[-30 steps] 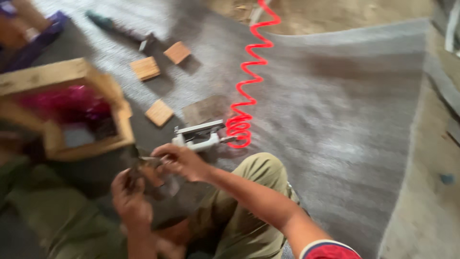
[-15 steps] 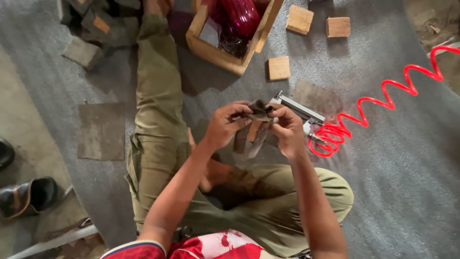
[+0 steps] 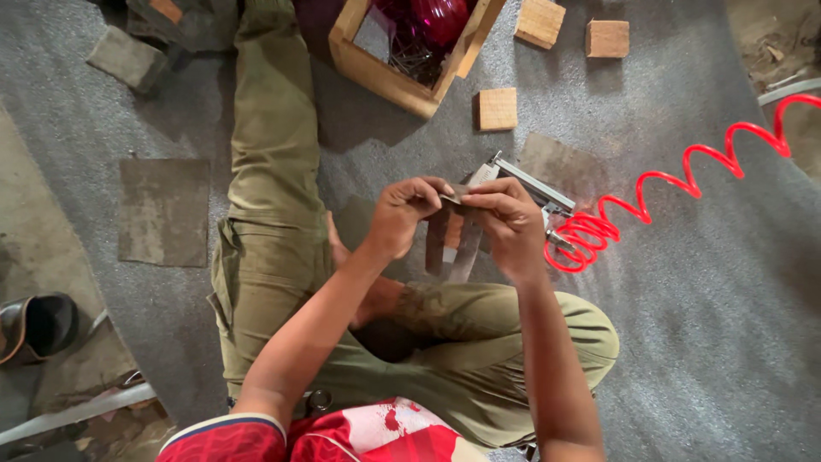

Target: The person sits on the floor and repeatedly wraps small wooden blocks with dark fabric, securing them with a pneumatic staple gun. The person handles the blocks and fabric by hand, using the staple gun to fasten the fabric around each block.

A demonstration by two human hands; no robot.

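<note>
I sit on a grey carpet (image 3: 701, 342) with my legs in olive trousers (image 3: 274, 154). Both hands meet in front of me. My left hand (image 3: 402, 216) and my right hand (image 3: 506, 224) pinch the top of a thin grey-brown strip (image 3: 451, 244) that hangs down between them. What the strip is made of I cannot tell. Just behind my right hand lies a metal pneumatic stapler (image 3: 534, 190) on the carpet, joined to a coiled red air hose (image 3: 667, 201).
An open wooden box (image 3: 402, 81) with red things and nails inside stands ahead. Three small wooden blocks (image 3: 498, 109) lie to its right. A flat brown patch (image 3: 164, 210) lies at the left, a dark shoe (image 3: 38, 325) at the far left edge.
The view swung round from one second ago, so the box now sits ahead. My hands stay together on the strip, which hangs a little lower than half a second ago.
</note>
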